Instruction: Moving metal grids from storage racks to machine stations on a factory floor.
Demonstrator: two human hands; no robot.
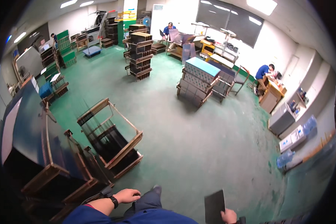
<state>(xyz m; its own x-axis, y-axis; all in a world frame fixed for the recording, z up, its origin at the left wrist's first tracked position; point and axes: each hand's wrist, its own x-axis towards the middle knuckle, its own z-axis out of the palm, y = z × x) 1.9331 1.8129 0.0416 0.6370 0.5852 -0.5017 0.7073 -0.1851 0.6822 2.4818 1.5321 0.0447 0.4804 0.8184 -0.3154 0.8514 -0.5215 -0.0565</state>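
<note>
My right hand [229, 215], at the lower edge, is closed on the side of a thin dark rectangular panel [214, 207]. The panel hangs upright beside my body, its far corner pointing up. Over my thigh my left hand [127, 195] hangs relaxed, fingers loosely stretched and holding nothing. A black band [114, 202] circles that wrist. Nearest to the left hand is a brown slotted rack [124, 149] with several dark panels standing in it. My foot [157, 189] shows ahead on the green floor.
A larger rack [56, 170] with dark sheets stands at the near left. Stacked racks [140, 56] rise mid-room; a light-blue-topped stack [201, 69] stands right of them. One person [169, 28] sits at the back; another [264, 72] leans over a desk. Water bottles [285, 159] line the right wall.
</note>
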